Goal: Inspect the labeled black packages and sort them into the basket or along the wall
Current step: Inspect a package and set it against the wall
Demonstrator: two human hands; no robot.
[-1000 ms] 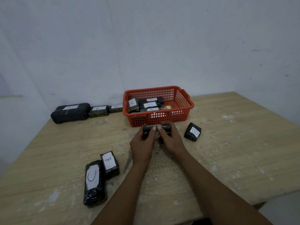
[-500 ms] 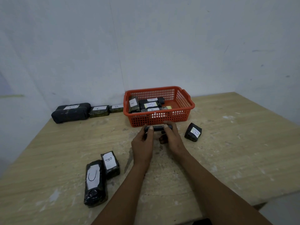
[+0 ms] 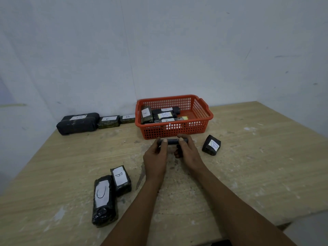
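Black and edge-on, a small package [image 3: 173, 141] is pinched at each end between the left hand [image 3: 156, 158] and right hand [image 3: 189, 153], just before the orange basket [image 3: 204, 110], probably held so to read its label, which is hidden.

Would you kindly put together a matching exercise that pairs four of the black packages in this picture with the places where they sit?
Things:
1. package labeled A
2. long package labeled C
3. package in both hands
4. lone package labeled B

Places:
a. on the table, right of the hands
b. held just in front of the orange basket
c. near the front left of the table, beside a shorter B package
d. inside the basket, at its left end

Pairs: 1-d, 2-c, 3-b, 4-a
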